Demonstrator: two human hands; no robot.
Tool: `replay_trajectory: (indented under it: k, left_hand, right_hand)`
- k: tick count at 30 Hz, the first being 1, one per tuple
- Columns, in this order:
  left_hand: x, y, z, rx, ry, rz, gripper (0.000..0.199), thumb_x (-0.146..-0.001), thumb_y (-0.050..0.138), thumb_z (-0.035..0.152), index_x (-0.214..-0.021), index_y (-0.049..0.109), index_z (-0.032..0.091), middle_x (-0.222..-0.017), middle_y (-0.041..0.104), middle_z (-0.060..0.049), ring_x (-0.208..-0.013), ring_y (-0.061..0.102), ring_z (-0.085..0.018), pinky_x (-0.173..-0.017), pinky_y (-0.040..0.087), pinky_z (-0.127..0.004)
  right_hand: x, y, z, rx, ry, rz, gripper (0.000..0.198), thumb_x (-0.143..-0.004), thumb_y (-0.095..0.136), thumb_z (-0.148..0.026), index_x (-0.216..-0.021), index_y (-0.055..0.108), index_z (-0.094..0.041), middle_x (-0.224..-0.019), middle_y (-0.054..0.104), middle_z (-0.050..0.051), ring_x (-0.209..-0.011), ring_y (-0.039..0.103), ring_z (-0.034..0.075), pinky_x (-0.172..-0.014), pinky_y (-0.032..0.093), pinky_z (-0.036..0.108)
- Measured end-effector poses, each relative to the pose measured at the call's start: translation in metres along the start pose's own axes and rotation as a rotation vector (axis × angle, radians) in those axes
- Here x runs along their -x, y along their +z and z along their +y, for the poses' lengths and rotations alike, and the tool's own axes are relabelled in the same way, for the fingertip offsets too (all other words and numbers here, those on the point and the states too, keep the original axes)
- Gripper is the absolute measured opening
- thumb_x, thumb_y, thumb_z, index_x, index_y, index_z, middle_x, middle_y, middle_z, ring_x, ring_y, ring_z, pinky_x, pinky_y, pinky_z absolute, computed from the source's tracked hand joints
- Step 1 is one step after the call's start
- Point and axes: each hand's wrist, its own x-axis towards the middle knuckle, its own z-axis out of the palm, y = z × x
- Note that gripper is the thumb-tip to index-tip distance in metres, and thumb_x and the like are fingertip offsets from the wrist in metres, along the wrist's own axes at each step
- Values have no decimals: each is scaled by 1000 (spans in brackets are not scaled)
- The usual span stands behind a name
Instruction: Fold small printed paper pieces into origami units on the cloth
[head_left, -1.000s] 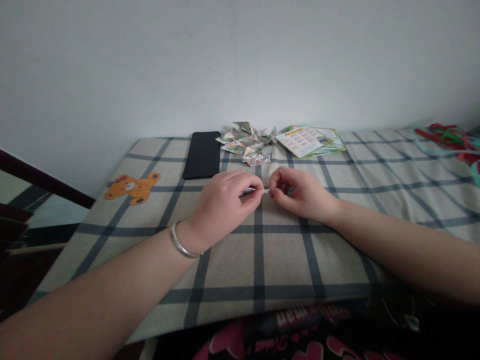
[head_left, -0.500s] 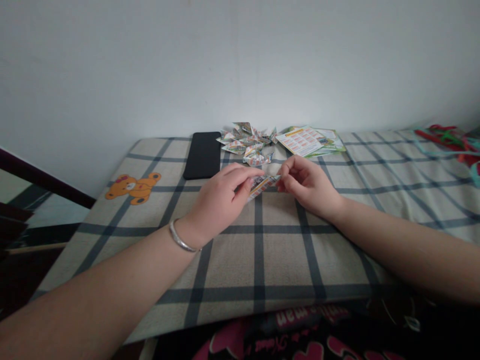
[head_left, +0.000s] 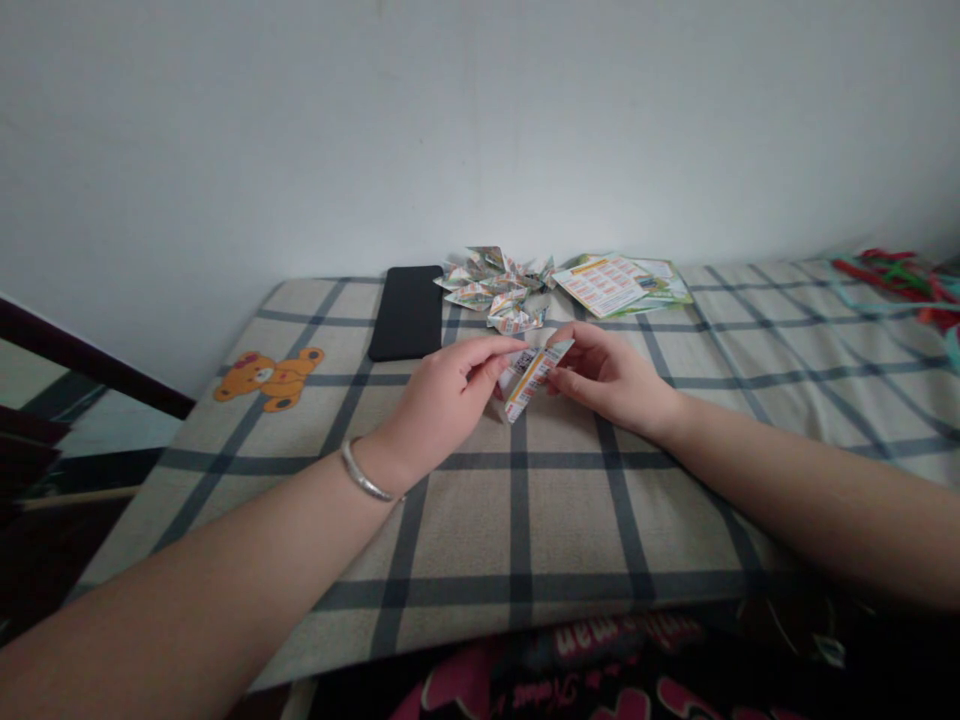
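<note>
A folded piece of printed paper [head_left: 531, 380], with a small square code and orange print, is between my two hands just above the checked tablecloth. My left hand [head_left: 459, 385], with a silver bangle [head_left: 363, 474] on its wrist, pinches the paper's left side between thumb and fingers. On the right side, the thumb and fingers of my right hand [head_left: 611, 375] close on the paper's edge. Beyond the hands lie several folded paper pieces [head_left: 496, 285] in a cluster, made of similar printed paper.
A black phone [head_left: 407, 312] lies left of the folded pieces. Flat printed sheets [head_left: 611, 284] are stacked to their right, by the wall [head_left: 480, 120]. A bear picture [head_left: 270, 380] is on the tablecloth [head_left: 465, 530] at left. Red and green strips [head_left: 892, 275] lie far right.
The folded paper has tilted up, showing more of its printed face and a pointed shape. My right hand has shifted slightly down and its fingers have spread more along the paper.
</note>
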Motion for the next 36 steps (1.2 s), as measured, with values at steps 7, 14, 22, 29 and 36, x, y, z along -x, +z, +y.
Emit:
replay_trajectory:
  k: [7,14,22,29,36]
  left_hand:
    - [-2,2,-9,71,-31,26,18,-90,51,18,-101,65,18,-96,69,-3,-78,66,-12,-70,53,-24]
    - [-2,1,-7,-18,-19,-24,21,-90,52,21,-104,67,18,-97,72,-3,-83,67,-14,-75,55,-27]
    - [2,4,-2,-74,22,-102,35,-89,58,27,-122,61,17,-114,69,-8,-93,67,-17,-87,55,-34]
    - [4,6,4,-196,58,-111,48,-79,71,26,-123,56,15,-121,64,-10,-110,61,-22,-97,51,-40]
    - [4,7,4,-173,43,-106,41,-81,65,21,-121,56,16,-115,66,-9,-98,66,-20,-90,54,-38]
  right_hand:
    - [-1,3,1,-42,-5,-28,15,-83,65,-27,-83,52,-20,-76,58,-2,-70,57,11,-65,47,25]
    - [0,3,2,16,24,-20,13,-85,62,-28,-85,52,-21,-79,60,-1,-70,57,12,-64,47,26]
    - [0,1,5,91,-18,-14,11,-86,61,-26,-87,50,-22,-79,58,-1,-70,55,12,-65,47,27]
    - [2,3,4,159,-54,-28,12,-87,60,-26,-90,49,-22,-79,58,-2,-68,55,11,-61,46,25]
    - [4,4,-3,307,-59,7,10,-85,60,-23,-89,51,-21,-80,59,-1,-67,55,11,-58,46,23]
